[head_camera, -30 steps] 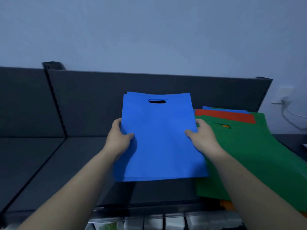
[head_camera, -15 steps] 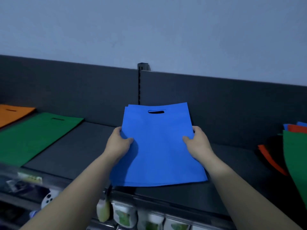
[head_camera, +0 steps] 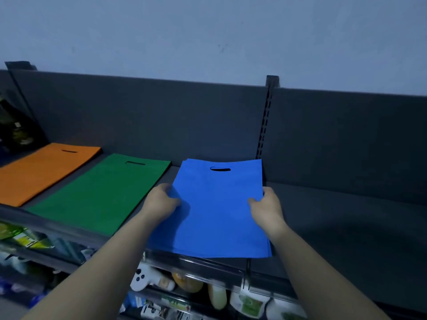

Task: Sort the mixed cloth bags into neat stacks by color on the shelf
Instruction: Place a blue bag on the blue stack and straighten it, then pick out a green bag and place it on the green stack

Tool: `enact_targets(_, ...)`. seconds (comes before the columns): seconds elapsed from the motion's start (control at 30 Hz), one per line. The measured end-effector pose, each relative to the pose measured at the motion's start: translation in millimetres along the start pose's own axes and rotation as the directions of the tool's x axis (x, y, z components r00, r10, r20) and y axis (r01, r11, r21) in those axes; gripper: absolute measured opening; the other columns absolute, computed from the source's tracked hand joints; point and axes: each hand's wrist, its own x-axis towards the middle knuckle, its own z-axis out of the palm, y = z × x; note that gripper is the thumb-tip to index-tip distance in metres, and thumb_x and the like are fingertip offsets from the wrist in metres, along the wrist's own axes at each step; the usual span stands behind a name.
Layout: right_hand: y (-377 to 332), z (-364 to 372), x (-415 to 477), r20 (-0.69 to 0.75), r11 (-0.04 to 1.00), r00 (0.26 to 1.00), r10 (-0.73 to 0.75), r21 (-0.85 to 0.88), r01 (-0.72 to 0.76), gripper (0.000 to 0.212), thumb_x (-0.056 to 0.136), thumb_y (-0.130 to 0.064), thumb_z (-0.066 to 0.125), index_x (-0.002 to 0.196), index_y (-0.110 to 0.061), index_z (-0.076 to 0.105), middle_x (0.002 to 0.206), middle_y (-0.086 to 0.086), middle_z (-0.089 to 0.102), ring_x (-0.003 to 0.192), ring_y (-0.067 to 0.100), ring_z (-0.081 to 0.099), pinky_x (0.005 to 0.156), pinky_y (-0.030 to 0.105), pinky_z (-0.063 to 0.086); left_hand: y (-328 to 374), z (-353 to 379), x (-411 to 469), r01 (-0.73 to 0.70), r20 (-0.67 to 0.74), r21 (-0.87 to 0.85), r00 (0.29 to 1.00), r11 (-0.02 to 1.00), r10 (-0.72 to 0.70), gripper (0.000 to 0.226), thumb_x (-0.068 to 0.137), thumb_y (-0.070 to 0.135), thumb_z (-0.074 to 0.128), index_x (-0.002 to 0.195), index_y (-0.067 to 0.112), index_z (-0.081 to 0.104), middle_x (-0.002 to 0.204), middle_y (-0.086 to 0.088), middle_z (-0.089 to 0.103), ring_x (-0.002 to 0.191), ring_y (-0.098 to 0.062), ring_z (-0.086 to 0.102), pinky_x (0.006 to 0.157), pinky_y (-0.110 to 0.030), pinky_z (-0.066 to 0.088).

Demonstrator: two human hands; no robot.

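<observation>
I hold the blue bags [head_camera: 219, 204] by their two long sides, several sheets layered with the cut-out handle pointing toward the back panel [head_camera: 161, 125]. My left hand [head_camera: 161, 202] pinches the left edge, thumb on top and fingers curled under. My right hand [head_camera: 265, 209] does the same on the right edge. The bundle is over the shelf [head_camera: 346, 227], just right of the green stack [head_camera: 99, 192], and its near edge juts out past the front rail. I cannot tell whether its underside is touching the shelf or hanging just above it.

By my reckoning the sorting is well along but not finished. Two colours lie flat in their own places: the orange stack [head_camera: 39, 169] at far left and the green one beside it, both with handles toward the back and edges fairly square. Blue is the third, and it is not yet set down — it needs to go flat next to green, pushed back so nothing overhangs, with the layers squared up.

What is left beyond that I cannot judge, as no mixed pile is in view. The stretch of shelf right of the slotted upright [head_camera: 265, 125] shows no bags. Packaged goods [head_camera: 184, 280] sit on the tier below, and they are no part of the job.
</observation>
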Motion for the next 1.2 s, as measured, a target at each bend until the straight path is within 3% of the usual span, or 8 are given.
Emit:
enact_targets(0.1,7.0,21.6,2.2,-0.035,0.996,0.999,0.037,-0.083,-0.04,0.01,0.094,-0.014,0.047,0.103,-0.014,0.048,0.093,0.013,0.062,0.065,0.022,0.054,0.054,0.034,0.045,-14.3,-4.5,10.0,-0.017,0.024,0.042,1.0,0.999,0.016,0.067,0.087,0.008,0.066,0.146,0.006,0.033,0.146,-0.012,0.044,0.13,-0.031,0.045,0.106,-0.041,0.04)
enact_targets(0.2,10.8,35.4,3.5,-0.08,0.976,0.995,0.056,-0.207,-0.071,0.007,0.093,-0.016,0.047,0.099,-0.012,0.047,0.094,0.013,0.062,0.079,0.029,0.062,0.073,0.042,0.054,-26.5,-5.3,19.4,-0.022,0.034,0.09,0.999,0.996,0.019,0.068,0.089,0.004,0.063,0.148,0.006,0.03,0.147,-0.012,0.042,0.13,-0.032,0.045,0.105,-0.042,0.042)
enact_targets(0.27,10.9,39.6,3.7,-0.088,0.948,0.994,0.058,-0.306,-0.082,0.007,0.093,-0.016,0.047,0.099,-0.011,0.047,0.091,0.009,0.061,0.083,0.028,0.061,0.078,0.041,0.053,-31.3,-3.8,24.0,-0.035,0.036,0.146,0.999,0.989,0.03,0.066,0.09,0.002,0.059,0.148,0.007,0.03,0.147,-0.012,0.041,0.131,-0.032,0.044,0.103,-0.041,0.042)
enact_targets(0.43,10.2,42.6,2.4,-0.068,0.791,0.996,0.059,-0.605,-0.088,0.017,0.091,-0.024,0.052,0.1,-0.013,0.043,0.11,0.008,0.055,0.098,0.026,0.056,0.095,0.039,0.044,-41.1,-0.6,29.4,-0.079,0.02,0.293,0.997,0.953,0.077,0.051,0.089,-0.003,0.051,0.139,0.004,0.041,0.133,-0.017,0.051,0.116,-0.036,0.051,0.09,-0.043,0.046)
enact_targets(0.6,6.0,32.3,-2.9,0.0,0.653,1.0,0.008,-0.757,-0.005,0.038,0.092,-0.038,0.052,0.119,-0.013,0.046,0.129,0.01,0.043,0.12,0.029,0.042,0.104,0.039,0.032,-34.7,-1.5,26.9,-0.17,-0.009,0.51,0.979,0.844,0.202,0.051,0.091,0.019,0.052,0.141,0.014,0.041,0.137,-0.011,0.046,0.119,-0.036,0.043,0.095,-0.044,0.04)
enact_targets(0.83,-9.5,-18.4,-11.5,0.008,0.558,0.986,-0.164,-0.824,0.1,0.052,0.095,-0.038,0.046,0.143,-0.018,0.038,0.15,0.005,0.035,0.138,0.021,0.032,0.116,0.038,0.016,15.9,21.9,5.2,-0.415,0.038,0.58,0.874,0.702,0.485,0.045,0.094,0.032,0.049,0.138,0.023,0.049,0.135,0.001,0.054,0.12,-0.026,0.047,0.098,-0.035,0.036)
enact_targets(0.97,-6.4,-52.6,-21.3,-0.052,0.555,0.97,-0.238,-0.827,0.093,0.049,0.095,-0.036,0.047,0.14,-0.017,0.043,0.139,0.002,0.049,0.128,0.02,0.044,0.116,0.038,0.019,45.0,43.0,-11.6,-0.527,0.093,0.556,0.808,0.642,0.582,0.044,0.094,0.034,0.047,0.138,0.024,0.048,0.132,0.002,0.055,0.12,-0.025,0.048,0.097,-0.035,0.037)
enact_targets(1.2,17.8,-125.8,-47.5,-0.21,0.535,0.937,-0.28,-0.845,-0.03,0.049,0.095,-0.037,0.049,0.139,-0.018,0.044,0.14,0.002,0.049,0.129,0.02,0.044,0.116,0.038,0.016,97.9,97.9,-50.1,-0.693,0.192,0.478,0.682,0.539,0.706,0.042,0.095,0.037,0.047,0.135,0.023,0.051,0.128,0.002,0.057,0.117,-0.024,0.05,0.095,-0.034,0.039)
